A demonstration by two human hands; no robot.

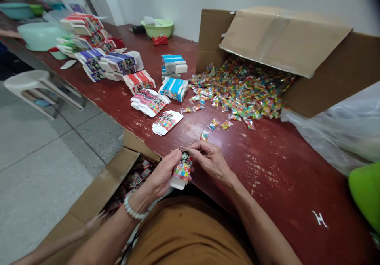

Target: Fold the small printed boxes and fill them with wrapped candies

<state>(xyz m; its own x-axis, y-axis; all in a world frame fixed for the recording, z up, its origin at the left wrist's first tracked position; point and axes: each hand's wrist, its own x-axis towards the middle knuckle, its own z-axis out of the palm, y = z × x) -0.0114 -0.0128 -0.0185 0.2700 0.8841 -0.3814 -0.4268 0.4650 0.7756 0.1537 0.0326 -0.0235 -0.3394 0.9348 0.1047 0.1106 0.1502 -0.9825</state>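
My left hand point(162, 174), with a beaded bracelet at its wrist, grips a small printed candy box point(184, 165) at the table's front edge. The box's near end has a white flap sticking out. My right hand point(212, 160) is closed, thumb and fingers pinching at the far end of the same box; its fingertips are partly hidden. Just beyond my hands lies a wrapped candy point(204, 136). A small stack of flat printed boxes point(168, 122) rests ahead on the left, beside a fanned stack of flat boxes point(150, 102).
A large carton point(285, 35) spills wrapped candies point(246, 87) onto the red table point(267, 170). Banded bundles of flat boxes point(173, 88) stand at left. Below the edge, an open carton point(103, 186) holds filled boxes; another person's hand point(96, 222) reaches into it. A white stool point(29, 81) stands left.
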